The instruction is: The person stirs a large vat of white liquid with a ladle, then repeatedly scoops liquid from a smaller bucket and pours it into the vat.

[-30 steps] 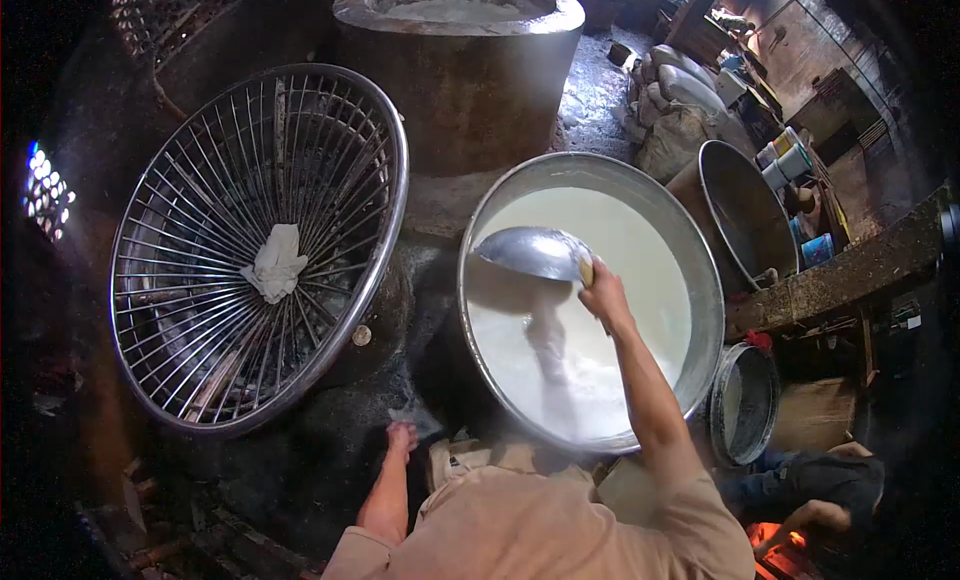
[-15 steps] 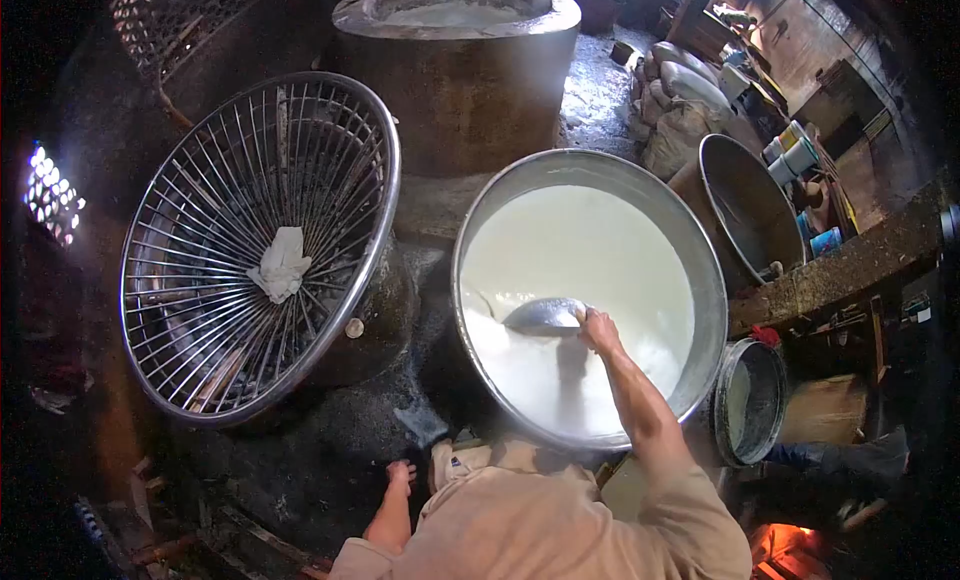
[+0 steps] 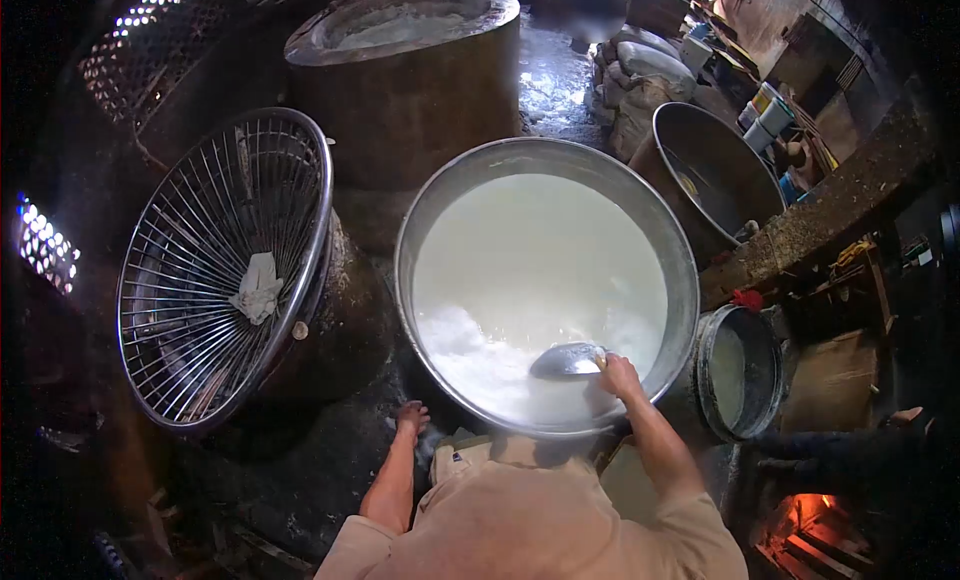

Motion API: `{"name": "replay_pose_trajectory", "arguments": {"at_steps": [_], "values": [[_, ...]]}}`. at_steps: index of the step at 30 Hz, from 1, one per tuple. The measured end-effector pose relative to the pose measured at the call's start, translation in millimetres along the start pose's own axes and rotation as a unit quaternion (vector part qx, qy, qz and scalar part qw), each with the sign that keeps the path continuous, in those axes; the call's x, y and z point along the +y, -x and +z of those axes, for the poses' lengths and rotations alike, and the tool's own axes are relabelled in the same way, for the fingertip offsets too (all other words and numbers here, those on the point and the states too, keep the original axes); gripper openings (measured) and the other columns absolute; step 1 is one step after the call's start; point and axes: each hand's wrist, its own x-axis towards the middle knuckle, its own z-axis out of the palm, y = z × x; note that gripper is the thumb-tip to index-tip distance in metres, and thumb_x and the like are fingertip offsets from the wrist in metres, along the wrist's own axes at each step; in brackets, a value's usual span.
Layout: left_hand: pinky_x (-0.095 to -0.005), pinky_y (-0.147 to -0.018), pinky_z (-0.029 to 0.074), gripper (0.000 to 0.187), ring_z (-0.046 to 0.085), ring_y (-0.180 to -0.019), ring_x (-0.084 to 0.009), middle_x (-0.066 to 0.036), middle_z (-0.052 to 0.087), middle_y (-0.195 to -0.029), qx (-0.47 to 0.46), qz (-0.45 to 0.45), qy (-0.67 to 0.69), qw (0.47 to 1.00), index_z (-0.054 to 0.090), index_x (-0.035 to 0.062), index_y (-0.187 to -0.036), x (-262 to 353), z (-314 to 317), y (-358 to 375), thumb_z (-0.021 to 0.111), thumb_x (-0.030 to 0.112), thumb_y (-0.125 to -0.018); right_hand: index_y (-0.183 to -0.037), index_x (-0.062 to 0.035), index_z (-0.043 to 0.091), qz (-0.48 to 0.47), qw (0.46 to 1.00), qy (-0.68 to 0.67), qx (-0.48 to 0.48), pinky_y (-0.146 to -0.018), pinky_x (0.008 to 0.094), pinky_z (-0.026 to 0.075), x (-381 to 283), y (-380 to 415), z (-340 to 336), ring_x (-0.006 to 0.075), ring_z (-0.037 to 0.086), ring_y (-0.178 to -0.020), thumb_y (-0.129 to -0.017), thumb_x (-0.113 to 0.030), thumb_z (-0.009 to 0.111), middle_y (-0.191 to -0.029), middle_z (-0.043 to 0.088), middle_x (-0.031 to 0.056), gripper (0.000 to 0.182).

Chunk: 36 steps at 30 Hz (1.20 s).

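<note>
A wide metal vat (image 3: pixel 540 250) of milky white liquid stands in front of me, with froth along its near side. My right hand (image 3: pixel 621 377) is closed on the short handle of a shiny metal scoop (image 3: pixel 568 361). The scoop rests at the liquid's surface near the vat's near right side, partly in the froth. My left hand (image 3: pixel 411 418) hangs low, just outside the vat's near left rim. It holds nothing, and its fingers look loosely apart.
Left stands a large round metal-bar rack (image 3: pixel 225 280) with a white cloth (image 3: pixel 258 288) on it. Behind is a masonry vat (image 3: pixel 410 110). At right are an empty-looking drum (image 3: pixel 720 180), a smaller bucket (image 3: pixel 740 370), a wooden beam (image 3: pixel 830 225) and a burning fire (image 3: pixel 810 530).
The scoop in my right hand has moved right and toward me, and froth has spread across the near side. My left hand has risen slightly. The view has shifted.
</note>
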Motion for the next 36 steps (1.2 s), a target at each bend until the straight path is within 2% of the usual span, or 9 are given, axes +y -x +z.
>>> {"name": "replay_pose_trajectory", "arguments": {"at_steps": [7,10,12,15,20,26,28,32,36], "values": [[-0.0284,-0.034,0.031,0.018,0.047,-0.047,-0.0132,-0.001,0.05,-0.06,0.01,-0.054,-0.011,0.998,0.052,0.0142,-0.078,-100.7,2.7,-18.0,0.038,0.024,-0.086,-0.102,0.0001,0.056,-0.032,0.999,-0.016,-0.026,-0.075,0.043,0.047,49.5,50.5,-92.0,0.0376,0.059,-0.085,-0.066,-0.009,0.061,-0.089,0.061,0.0236,0.037],[-0.0253,-0.032,0.028,0.017,0.042,-0.043,-0.011,0.0,0.046,-0.064,0.031,-0.113,0.039,0.992,0.05,0.0153,-0.097,-121.7,5.5,17.9,0.039,0.022,-0.087,-0.109,-0.0015,0.054,-0.072,0.995,-0.061,-0.013,-0.076,0.0408,0.047,67.3,49.2,-136.0,0.0368,0.059,-0.087,-0.066,-0.007,0.059,-0.091,0.061,0.0241,0.044],[-0.0286,-0.036,0.033,0.033,0.04,-0.042,-0.0127,0.0,0.05,-0.058,0.023,-0.14,0.011,0.99,0.052,0.0166,-0.069,-146.9,-7.7,26.0,0.032,0.034,-0.089,-0.109,-0.0008,0.054,-0.083,0.992,-0.095,-0.003,-0.076,0.0403,0.047,88.7,31.5,-154.9,0.0367,0.059,-0.087,-0.066,-0.007,0.058,-0.091,0.061,0.0245,0.044],[-0.0276,-0.041,0.04,0.022,0.049,-0.053,-0.0145,-0.002,0.05,-0.071,0.036,-0.195,0.1,0.975,0.049,0.0112,-0.099,-180.1,-15.1,27.4,0.035,0.026,-0.09,-0.11,0.0001,0.052,-0.081,0.988,-0.1,0.089,-0.075,0.0399,0.047,90.8,-0.3,-164.3,0.0367,0.06,-0.086,-0.065,-0.007,0.058,-0.09,0.06,0.0255,0.046],[-0.0321,-0.05,0.046,0.023,0.052,-0.059,-0.0178,-0.004,0.051,-0.074,0.067,-0.168,0.14,0.974,0.049,0.0105,-0.099,-163.1,-3.3,57.7,0.035,0.026,-0.089,-0.11,0.0008,0.052,-0.048,0.96,-0.101,0.258,-0.073,0.0413,0.048,86.2,-78.6,-125.9,0.0382,0.06,-0.083,-0.064,-0.007,0.058,-0.089,0.06,0.027,0.047],[-0.0273,-0.045,0.042,0.02,0.049,-0.057,-0.0159,-0.004,0.051,-0.074,0.008,-0.084,0.197,0.977,0.047,0.0093,-0.097,-130.6,-4.6,60.4,0.034,0.021,-0.087,-0.1,0.002,0.054,0.094,0.971,-0.203,0.085,-0.069,0.0425,0.049,63.5,-102.9,-85.9,0.0395,0.06,-0.079,-0.064,-0.008,0.056,-0.085,0.061,0.0254,0.038],[-0.025,-0.042,0.04,0.021,0.048,-0.056,-0.015,-0.004,0.051,-0.074,-0.043,-0.081,0.235,0.968,0.047,0.009,-0.098,-134.0,-12.4,56.2,0.034,0.019,-0.087,-0.091,0.0009,0.054,-0.007,0.981,-0.132,0.143,-0.039,0.0364,0.047,84.3,-126.9,-33.7,0.0248,0.059,-0.047,-0.066,-0.003,0.051,-0.062,0.059,0.017,0.025],[-0.0226,-0.039,0.036,0.024,0.049,-0.057,-0.0141,-0.004,0.052,-0.077,0.044,-0.107,0.145,0.983,0.047,0.0091,-0.104,-121.7,-12.4,50.5,0.032,0.02,-0.088,-0.088,0.001,0.054,-0.005,0.978,-0.171,0.116,-0.04,0.0357,0.048,54.5,-98.1,-11.2,0.0234,0.059,-0.047,-0.066,-0.003,0.05,-0.061,0.059,0.0152,0.022],[-0.0278,-0.044,0.04,0.03,0.051,-0.059,-0.0159,-0.004,0.056,-0.083,0.08,-0.137,0.104,0.982,0.045,0.0107,-0.113,-112.8,-21.9,40.9,0.033,0.023,-0.089,-0.088,0.0035,0.056,0.064,0.969,-0.238,0.016,-0.06,0.0417,0.05,-1.5,-53.5,-9.9,0.036,0.062,-0.066,-0.064,-0.007,0.053,-0.071,0.061,0.0243,0.026]]}}
